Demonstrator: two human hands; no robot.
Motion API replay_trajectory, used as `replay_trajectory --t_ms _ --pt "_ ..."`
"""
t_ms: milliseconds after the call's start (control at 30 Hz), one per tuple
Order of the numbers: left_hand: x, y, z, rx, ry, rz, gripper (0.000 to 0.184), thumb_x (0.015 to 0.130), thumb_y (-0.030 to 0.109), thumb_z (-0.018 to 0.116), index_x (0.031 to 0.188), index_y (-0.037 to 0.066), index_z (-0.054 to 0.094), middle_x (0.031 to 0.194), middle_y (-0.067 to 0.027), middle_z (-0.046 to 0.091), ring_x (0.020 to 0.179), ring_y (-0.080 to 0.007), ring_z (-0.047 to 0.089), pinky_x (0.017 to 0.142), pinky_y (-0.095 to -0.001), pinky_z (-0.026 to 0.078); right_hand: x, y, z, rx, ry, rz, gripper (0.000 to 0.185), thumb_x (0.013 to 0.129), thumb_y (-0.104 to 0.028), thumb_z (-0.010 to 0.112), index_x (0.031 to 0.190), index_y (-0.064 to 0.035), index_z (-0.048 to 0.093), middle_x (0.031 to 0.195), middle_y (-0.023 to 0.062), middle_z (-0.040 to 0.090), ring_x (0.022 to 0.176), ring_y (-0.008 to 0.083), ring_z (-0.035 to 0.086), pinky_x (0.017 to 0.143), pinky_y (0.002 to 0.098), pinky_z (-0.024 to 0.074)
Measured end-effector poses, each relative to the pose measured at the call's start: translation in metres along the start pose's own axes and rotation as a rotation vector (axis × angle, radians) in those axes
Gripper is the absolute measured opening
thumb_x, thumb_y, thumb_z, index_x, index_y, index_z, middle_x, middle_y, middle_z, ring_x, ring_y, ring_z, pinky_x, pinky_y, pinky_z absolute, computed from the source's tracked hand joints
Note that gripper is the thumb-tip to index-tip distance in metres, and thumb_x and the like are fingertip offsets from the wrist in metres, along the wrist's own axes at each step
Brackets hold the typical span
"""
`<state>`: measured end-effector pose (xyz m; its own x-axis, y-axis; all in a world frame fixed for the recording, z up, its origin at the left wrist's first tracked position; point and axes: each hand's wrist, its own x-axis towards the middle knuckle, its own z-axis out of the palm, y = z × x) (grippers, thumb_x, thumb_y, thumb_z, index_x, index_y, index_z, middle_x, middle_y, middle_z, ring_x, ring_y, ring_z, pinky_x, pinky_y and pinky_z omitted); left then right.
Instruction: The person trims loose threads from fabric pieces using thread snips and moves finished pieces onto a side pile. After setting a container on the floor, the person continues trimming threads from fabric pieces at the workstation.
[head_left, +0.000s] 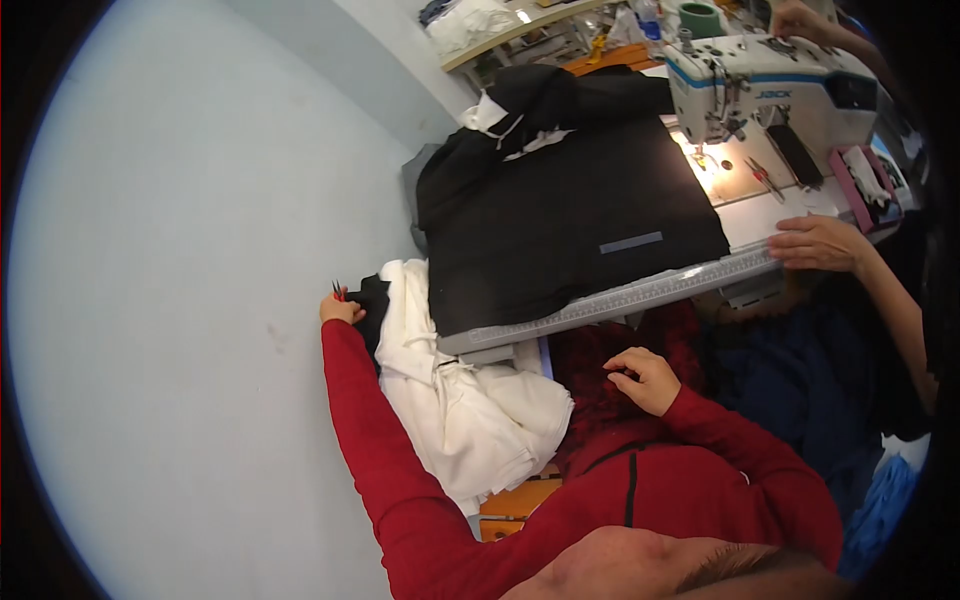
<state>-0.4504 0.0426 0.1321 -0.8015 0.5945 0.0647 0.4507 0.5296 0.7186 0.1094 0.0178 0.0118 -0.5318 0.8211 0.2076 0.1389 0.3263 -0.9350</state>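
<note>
At the wall side, my left hand is closed on small red-handled thread snips, their dark tips pointing up. A black cloth piece lies against that hand; whether the fingers also grip it I cannot tell. Bunched white fabric hangs beside my left forearm. Over my lap, my right hand hovers with loosely bent fingers, thumb apart, nothing visible in it. In front, a large black fabric panel covers the sewing table, with a grey-blue strip lying on it.
A lit sewing machine stands at the back right, with red-handled snips and a pink box nearby. Another person's hand rests at the ruler-marked table edge; a hand touches the machine's top. A wall bounds the left.
</note>
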Motion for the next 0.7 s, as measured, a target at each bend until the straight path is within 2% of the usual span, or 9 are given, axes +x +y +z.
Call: replay_trajectory --t_ms 67,200,300,367,400,433,500,567,700 --pt "-0.006 0.001 0.014 -0.041 -0.002 -0.024 0.035 0.072 0.0 0.053 0.106 0.0 0.058 0.089 -0.0126 0.059 0.065 -0.0217 0.062 0.049 -0.03 0.055 -0.003 0.004 -0.003 -0.002 0.01 0.028 0.016 0.078 -0.011 0.06 0.092 -0.0039 0.063 0.081 0.0075 0.058 0.077 0.0217 0.053 0.068 0.0316 0.0446" --pt "-0.018 0.03 0.013 0.116 0.164 0.027 0.026 0.072 -0.001 0.052 0.097 -0.002 0.06 0.092 -0.0148 0.059 0.067 -0.0238 0.062 0.053 -0.0296 0.054 -0.005 0.008 -0.002 -0.003 0.015 0.036 0.015 0.078 -0.01 0.06 0.09 -0.0034 0.064 0.081 0.0084 0.059 0.076 0.0223 0.055 0.067 0.0319 0.0456" --pt "-0.029 0.04 0.033 0.487 0.666 1.015 0.02 0.074 0.0 0.055 0.093 0.001 0.061 0.088 -0.0143 0.06 0.072 -0.0247 0.06 0.062 -0.0309 0.052 -0.002 0.007 0.005 0.043 0.013 0.014 0.014 0.077 -0.009 0.06 0.089 -0.0032 0.064 0.081 0.0089 0.06 0.074 0.0228 0.057 0.066 0.032 0.0464" --pt "-0.103 0.097 0.056 0.234 0.159 0.886 0.013 0.076 0.004 0.06 0.088 0.004 0.063 0.081 -0.0117 0.061 0.074 -0.0247 0.059 0.069 -0.0326 0.048 0.0 0.005 0.011 0.048 -0.002 -0.003 0.013 0.079 -0.009 0.06 0.089 -0.0033 0.064 0.08 0.0089 0.061 0.072 0.0216 0.058 0.064 0.0312 0.047" --pt "-0.132 0.113 0.073 0.138 -0.071 0.882 0.008 0.075 0.006 0.063 0.083 0.006 0.064 0.079 -0.0087 0.061 0.078 -0.0229 0.059 0.067 -0.0321 0.047 0.001 0.0 0.013 0.072 -0.022 0.013 0.013 0.079 -0.009 0.06 0.089 -0.0033 0.064 0.08 0.0088 0.061 0.073 0.0213 0.058 0.064 0.0309 0.0472" --pt "-0.155 0.114 0.098 0.019 -0.238 1.041 0.008 0.076 0.008 0.066 0.084 0.004 0.065 0.082 -0.009 0.061 0.072 -0.019 0.059 0.059 -0.0282 0.047 0.001 -0.004 0.014 0.096 -0.041 0.028 0.012 0.079 -0.009 0.06 0.09 -0.0033 0.064 0.08 0.0087 0.061 0.073 0.0209 0.058 0.064 0.0306 0.0473" --pt "-0.201 0.124 0.135 0.128 -0.286 1.277 0.014 0.071 0.008 0.069 0.084 0.005 0.065 0.085 -0.0087 0.061 0.073 -0.0212 0.061 0.059 -0.0289 0.049 0.001 -0.008 0.014 0.09 -0.08 0.014 0.013 0.08 -0.009 0.06 0.091 -0.0029 0.064 0.081 0.009 0.061 0.073 0.0203 0.06 0.064 0.0295 0.0482" --pt "-0.239 0.127 0.163 0.118 -0.365 1.242 0.018 0.07 0.008 0.07 0.087 0.005 0.064 0.089 -0.0077 0.06 0.075 -0.0235 0.061 0.062 -0.0309 0.05 -0.003 -0.011 0.012 0.095 -0.101 0.016 0.014 0.08 -0.009 0.06 0.092 -0.0027 0.063 0.082 0.0091 0.062 0.072 0.0203 0.061 0.064 0.0292 0.0486" --pt "-0.253 0.126 0.193 0.194 -0.274 1.249 0.019 0.07 0.007 0.068 0.088 0.006 0.064 0.092 -0.0056 0.059 0.077 -0.0239 0.06 0.065 -0.0321 0.05 -0.01 -0.008 0.009 0.112 -0.089 0.039 0.014 0.08 -0.009 0.06 0.092 -0.0022 0.064 0.082 0.0095 0.062 0.071 0.0196 0.061 0.065 0.0284 0.0489"
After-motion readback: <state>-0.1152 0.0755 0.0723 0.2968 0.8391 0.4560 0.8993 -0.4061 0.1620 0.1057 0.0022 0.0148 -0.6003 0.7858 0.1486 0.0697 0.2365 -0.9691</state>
